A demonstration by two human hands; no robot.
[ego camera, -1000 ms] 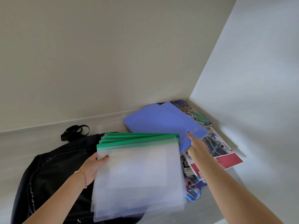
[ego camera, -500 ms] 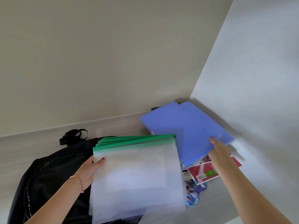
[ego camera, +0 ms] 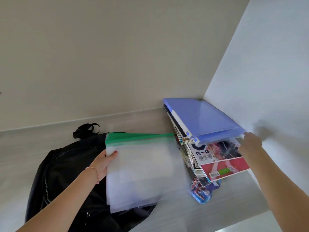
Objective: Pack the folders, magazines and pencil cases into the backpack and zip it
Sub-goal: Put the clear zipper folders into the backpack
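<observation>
Meanwhile, a stack of translucent green-topped pencil cases is gripped at its left edge by the left hand, thumb on top, above the black backpack. Blue folders (atop the magazines) are touched at their near-right corner by the right hand; its grip cannot be made out.

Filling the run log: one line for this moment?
left hand: holds zip pouches over backpack | right hand: at blue folders, grip unclear

Single head-worn view, forward and down, close over the table.
</observation>
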